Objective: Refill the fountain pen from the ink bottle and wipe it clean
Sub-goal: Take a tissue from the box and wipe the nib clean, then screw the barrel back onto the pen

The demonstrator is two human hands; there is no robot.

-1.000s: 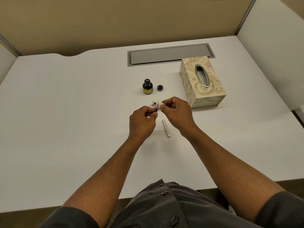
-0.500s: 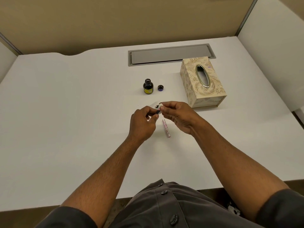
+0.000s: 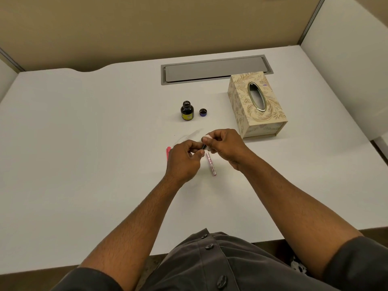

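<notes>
My left hand grips the pink fountain pen; its pink end sticks out past the hand on the left and its dark tip points right. My right hand pinches a small white tissue around that tip. The pen's patterned pink cap lies on the white table just below my hands. The open ink bottle stands farther back, with its small dark lid beside it on the right.
A cream patterned tissue box stands at the right, behind my right hand. A grey cable hatch is set in the table at the back. Partition walls enclose the table at the back and right.
My hands have shifted slightly toward me and closer together. The pen's pink end now shows left of my left hand, and the tissue is more hidden inside my right fingers.
</notes>
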